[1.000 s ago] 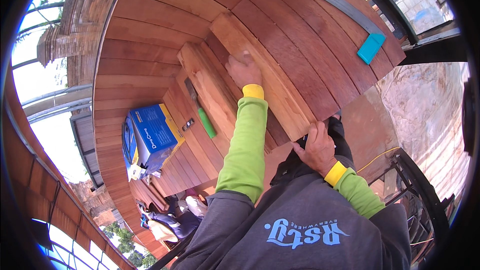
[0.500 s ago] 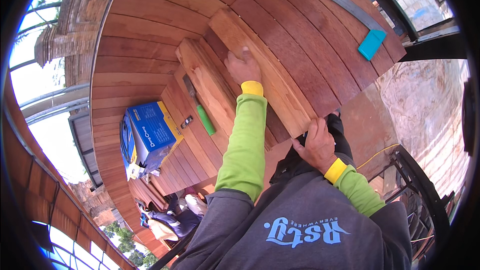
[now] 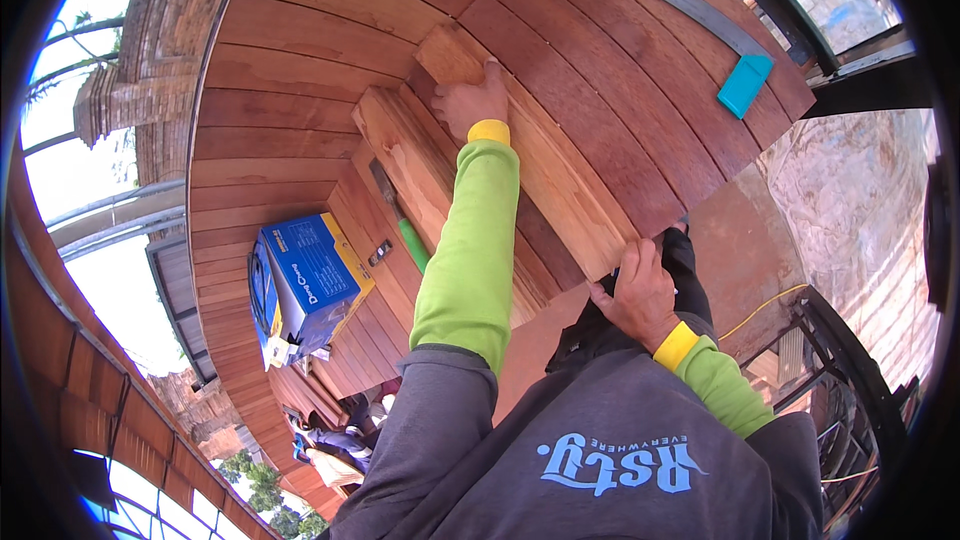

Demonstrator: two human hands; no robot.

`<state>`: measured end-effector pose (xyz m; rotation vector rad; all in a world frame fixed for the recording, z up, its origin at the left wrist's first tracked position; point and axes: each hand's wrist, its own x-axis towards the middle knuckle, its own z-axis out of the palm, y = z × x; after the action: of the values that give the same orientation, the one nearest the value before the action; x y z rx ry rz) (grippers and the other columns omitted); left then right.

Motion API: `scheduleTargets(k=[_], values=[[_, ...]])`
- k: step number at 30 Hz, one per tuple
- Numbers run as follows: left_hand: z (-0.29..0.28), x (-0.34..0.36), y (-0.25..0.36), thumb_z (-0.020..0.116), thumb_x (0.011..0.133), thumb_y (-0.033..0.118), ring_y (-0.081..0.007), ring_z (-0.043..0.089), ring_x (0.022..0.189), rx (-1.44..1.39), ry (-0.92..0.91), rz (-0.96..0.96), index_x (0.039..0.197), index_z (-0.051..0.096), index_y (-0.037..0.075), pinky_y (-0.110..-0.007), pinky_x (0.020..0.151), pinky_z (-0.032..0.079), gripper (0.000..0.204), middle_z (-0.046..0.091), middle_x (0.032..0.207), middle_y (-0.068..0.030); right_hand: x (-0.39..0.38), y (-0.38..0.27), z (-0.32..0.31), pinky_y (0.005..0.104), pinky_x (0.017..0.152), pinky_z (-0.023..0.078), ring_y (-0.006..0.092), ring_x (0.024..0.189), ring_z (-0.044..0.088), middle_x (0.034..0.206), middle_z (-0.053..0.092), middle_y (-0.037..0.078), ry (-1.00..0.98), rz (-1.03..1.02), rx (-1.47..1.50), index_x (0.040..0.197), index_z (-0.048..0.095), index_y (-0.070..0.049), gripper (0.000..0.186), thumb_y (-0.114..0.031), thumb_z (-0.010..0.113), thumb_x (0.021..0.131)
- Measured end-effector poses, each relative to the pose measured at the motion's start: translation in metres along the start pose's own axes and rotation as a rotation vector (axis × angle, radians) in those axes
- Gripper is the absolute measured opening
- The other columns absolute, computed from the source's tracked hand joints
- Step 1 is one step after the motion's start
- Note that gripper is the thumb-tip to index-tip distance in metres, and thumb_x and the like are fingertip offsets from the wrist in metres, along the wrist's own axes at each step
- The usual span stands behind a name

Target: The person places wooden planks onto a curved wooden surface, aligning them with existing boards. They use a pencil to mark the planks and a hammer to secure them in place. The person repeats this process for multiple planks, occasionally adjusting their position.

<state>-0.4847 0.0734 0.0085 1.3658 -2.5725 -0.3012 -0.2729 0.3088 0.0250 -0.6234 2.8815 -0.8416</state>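
Free passage: bare planks [image 3: 610, 105] between held board [image 3: 565, 185] and teal-handled square [image 3: 743, 87]; obstructions: left hand [image 3: 473, 103] with forearm [image 3: 470, 240] across the gap beside that board, blue box [image 3: 315, 260] and green-handled tool [image 3: 412, 243] farther left.

A dark grey top [image 3: 600, 410], printed with light-blue lettering [image 3: 622, 467] toward 5 o'clock, is worn over lime-green sleeves [image 3: 468, 250], edged by yellow cuffs [image 3: 489, 133] at 12 and 4 o'clock; black trousers [image 3: 684, 285] are worn.
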Motion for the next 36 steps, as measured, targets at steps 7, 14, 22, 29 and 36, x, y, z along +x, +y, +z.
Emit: scheduleTargets(k=[7, 14, 22, 29, 36], values=[[0.010, 0.008, 0.003, 0.069, 0.068, 0.052, -0.0403, 0.054, 0.103, 0.035, 0.023, 0.002, 0.103, 0.045, -0.011, -0.047, 0.080, 0.052, 0.075, 0.050, 0.107, -0.0259, -0.001, 0.002, 0.002, 0.0354, 0.062, 0.051, 0.0305, 0.078, 0.056, 0.099, 0.048, 0.020, -0.008, 0.016, 0.017, 0.104, 0.048, 0.008, 0.065, -0.037, 0.075, 0.064], [0.012, 0.011, 0.002, 0.069, 0.069, 0.053, -0.0402, 0.056, 0.099, 0.053, 0.030, 0.001, 0.101, 0.045, -0.011, -0.047, 0.078, 0.053, 0.076, 0.050, 0.105, -0.0266, 0.001, 0.001, 0.001, 0.0360, 0.062, 0.051, 0.0311, 0.078, 0.056, 0.099, 0.048, 0.020, -0.010, 0.004, 0.017, 0.104, 0.047, 0.008, 0.066, -0.036, 0.076, 0.064], [0.013, 0.012, 0.003, 0.070, 0.068, 0.055, -0.0398, 0.056, 0.099, 0.071, 0.025, -0.006, 0.102, 0.045, -0.011, -0.046, 0.077, 0.054, 0.078, 0.050, 0.105, -0.0262, 0.001, 0.001, -0.001, 0.0354, 0.063, 0.051, 0.0311, 0.078, 0.056, 0.098, 0.048, 0.020, -0.008, 0.008, 0.020, 0.104, 0.047, 0.008, 0.067, -0.035, 0.076, 0.062], [0.013, 0.010, 0.002, 0.066, 0.072, 0.055, -0.0402, 0.054, 0.101, 0.060, 0.038, 0.007, 0.103, 0.046, -0.011, -0.047, 0.078, 0.053, 0.075, 0.050, 0.106, -0.0264, 0.002, 0.001, -0.002, 0.0354, 0.063, 0.051, 0.0305, 0.078, 0.056, 0.097, 0.048, 0.019, -0.005, 0.010, 0.025, 0.104, 0.048, 0.007, 0.067, -0.035, 0.077, 0.061], [0.020, 0.018, -0.012, 0.049, 0.089, 0.043, -0.0427, 0.050, 0.105, -0.093, 0.051, 0.022, 0.105, 0.047, -0.011, -0.050, 0.086, 0.047, 0.057, 0.049, 0.107, -0.0295, 0.001, 0.000, -0.001, 0.0351, 0.062, 0.051, 0.0300, 0.078, 0.056, 0.097, 0.048, 0.019, -0.013, 0.018, 0.026, 0.104, 0.048, 0.007, 0.067, -0.035, 0.077, 0.062]])
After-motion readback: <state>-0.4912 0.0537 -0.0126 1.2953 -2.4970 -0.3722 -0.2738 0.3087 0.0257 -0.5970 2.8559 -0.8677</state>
